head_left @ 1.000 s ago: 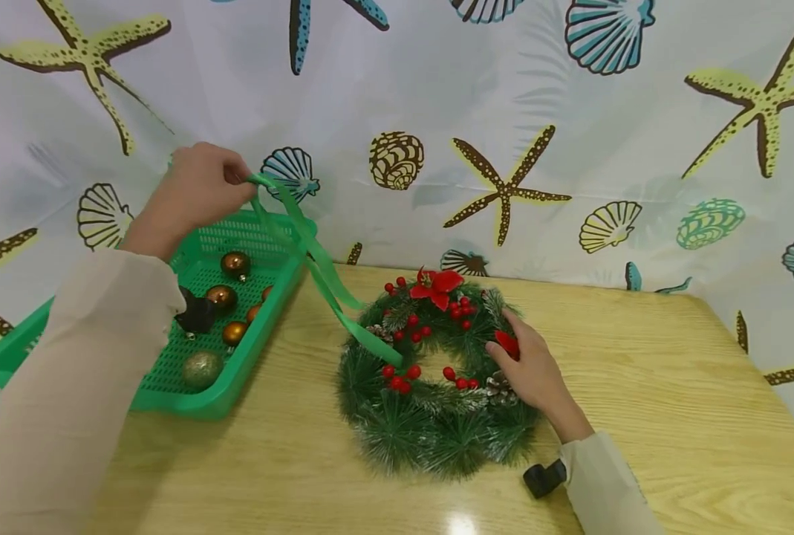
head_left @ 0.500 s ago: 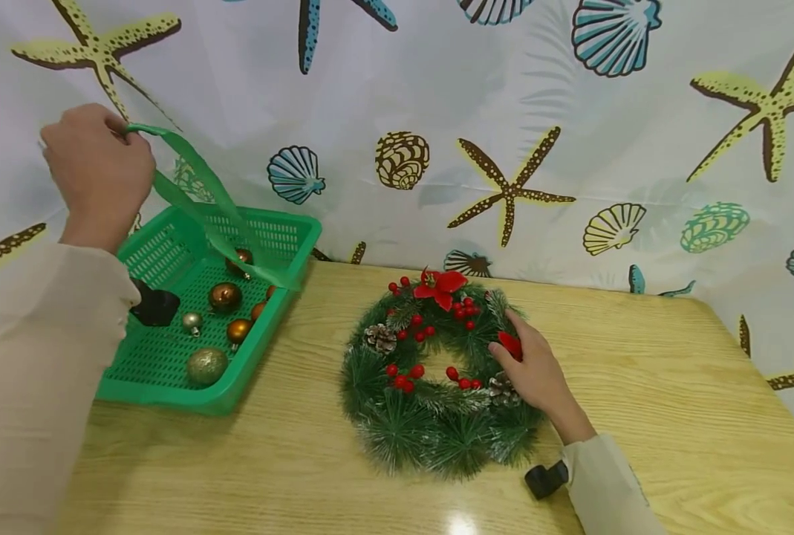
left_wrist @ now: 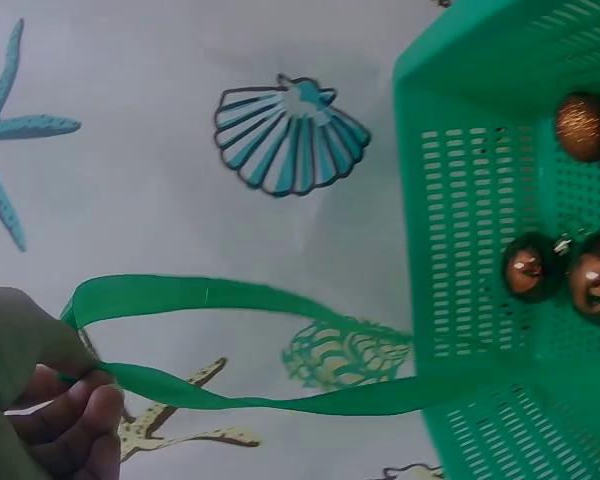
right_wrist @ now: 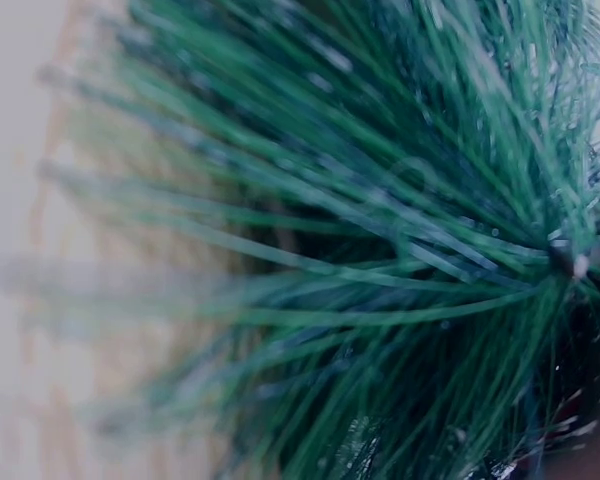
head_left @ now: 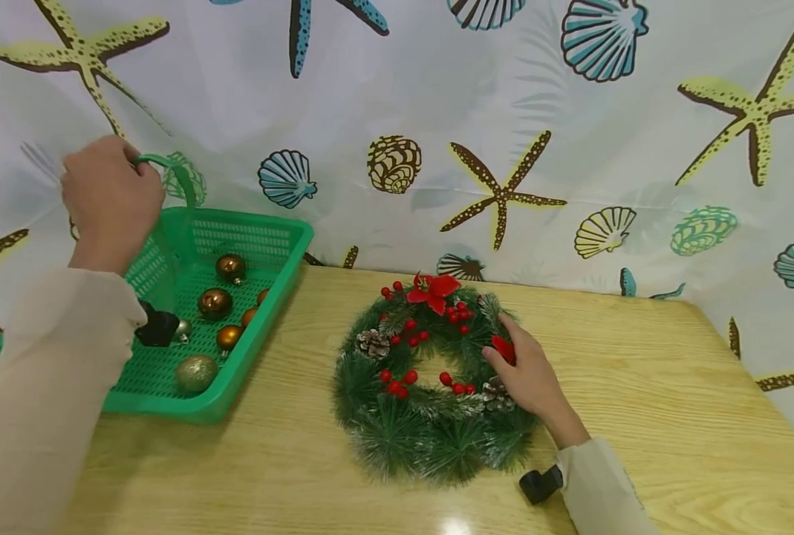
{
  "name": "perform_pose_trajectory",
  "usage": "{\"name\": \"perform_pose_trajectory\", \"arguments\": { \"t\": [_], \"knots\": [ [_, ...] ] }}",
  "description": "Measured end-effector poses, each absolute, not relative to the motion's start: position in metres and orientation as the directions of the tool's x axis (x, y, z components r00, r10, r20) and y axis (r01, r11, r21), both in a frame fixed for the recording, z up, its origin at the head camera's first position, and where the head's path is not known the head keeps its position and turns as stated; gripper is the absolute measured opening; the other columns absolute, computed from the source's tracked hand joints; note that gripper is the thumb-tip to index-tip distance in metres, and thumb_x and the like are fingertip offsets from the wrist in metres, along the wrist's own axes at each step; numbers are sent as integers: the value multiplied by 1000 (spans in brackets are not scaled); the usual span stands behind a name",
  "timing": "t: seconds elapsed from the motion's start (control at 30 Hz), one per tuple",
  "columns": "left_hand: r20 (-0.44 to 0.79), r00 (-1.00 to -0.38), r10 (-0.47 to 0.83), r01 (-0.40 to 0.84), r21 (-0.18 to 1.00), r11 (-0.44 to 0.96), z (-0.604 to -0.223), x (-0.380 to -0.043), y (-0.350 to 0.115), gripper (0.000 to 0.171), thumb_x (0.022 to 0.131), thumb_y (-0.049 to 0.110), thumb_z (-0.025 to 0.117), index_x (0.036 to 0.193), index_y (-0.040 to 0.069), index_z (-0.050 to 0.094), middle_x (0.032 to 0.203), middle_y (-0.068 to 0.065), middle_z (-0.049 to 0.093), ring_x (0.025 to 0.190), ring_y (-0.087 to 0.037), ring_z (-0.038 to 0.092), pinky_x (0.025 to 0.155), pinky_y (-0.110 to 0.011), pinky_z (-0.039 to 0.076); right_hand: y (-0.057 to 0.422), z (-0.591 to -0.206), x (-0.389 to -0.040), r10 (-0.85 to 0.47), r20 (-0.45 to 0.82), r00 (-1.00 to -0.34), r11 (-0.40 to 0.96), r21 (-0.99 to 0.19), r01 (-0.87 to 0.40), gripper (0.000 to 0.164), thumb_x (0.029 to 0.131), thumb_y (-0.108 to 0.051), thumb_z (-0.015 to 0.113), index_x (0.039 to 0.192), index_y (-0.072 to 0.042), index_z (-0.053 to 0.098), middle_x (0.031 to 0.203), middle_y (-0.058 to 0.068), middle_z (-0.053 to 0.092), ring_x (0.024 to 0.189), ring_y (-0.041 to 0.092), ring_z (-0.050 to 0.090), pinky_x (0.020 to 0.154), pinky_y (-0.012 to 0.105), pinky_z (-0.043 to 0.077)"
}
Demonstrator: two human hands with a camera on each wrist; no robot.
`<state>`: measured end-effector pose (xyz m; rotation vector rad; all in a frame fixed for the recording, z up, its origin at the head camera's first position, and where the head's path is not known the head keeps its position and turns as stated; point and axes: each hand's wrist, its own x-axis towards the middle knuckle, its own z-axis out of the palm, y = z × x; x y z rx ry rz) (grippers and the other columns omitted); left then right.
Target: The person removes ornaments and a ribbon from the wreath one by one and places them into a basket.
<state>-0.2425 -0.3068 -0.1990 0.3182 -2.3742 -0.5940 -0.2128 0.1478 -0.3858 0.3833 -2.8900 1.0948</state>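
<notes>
My left hand (head_left: 112,200), raised above the basket, pinches a green ribbon (left_wrist: 190,295) between thumb and fingers. The ribbon forms a loop that trails down toward the green plastic basket (head_left: 212,401); its lower end blends with the basket's colour. A Christmas wreath (head_left: 386,435) of green needles lies on the table, with a red flower (head_left: 433,291), red berries and pine cones (head_left: 373,343). My right hand (head_left: 533,371) grips the wreath's right side, thumb and index finger around a red petal, other fingers hidden. Needles fill the right wrist view.
Several bronze and gold ball ornaments (head_left: 215,303) lie in the basket, including a larger glittery one (head_left: 196,373). Behind the wooden table (head_left: 637,357) hangs a cloth (head_left: 343,89) printed with starfish and shells, which continues along the right side.
My left hand has carried the ribbon left, off the wreath and over the basket, rising and then lowering a little. My right hand stays at the wreath.
</notes>
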Motion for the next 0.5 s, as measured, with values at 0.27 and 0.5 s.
{"name": "perform_pose_trajectory", "arguments": {
  "t": [0.27,0.5],
  "knots": [
    [421,-886,-193,0,417,909,-239,-242,-314,25,85,1,39,60,6,37,44,-2,26,42,-16,22,42,-30,20,143,-386,-212,-222,102,-970,719,-655,-233,65,100,-35,48,152,-9,21,153,23,27,139,44,27,109,60,28],
    [57,-998,-35,-11,367,930,-268,-250,-324,41,89,9,49,57,18,25,53,6,16,48,-10,14,45,-27,21,143,-387,-209,-217,86,-972,717,-662,-218,66,99,-39,47,153,-11,19,154,21,25,141,42,25,110,59,26]
  ]
}}
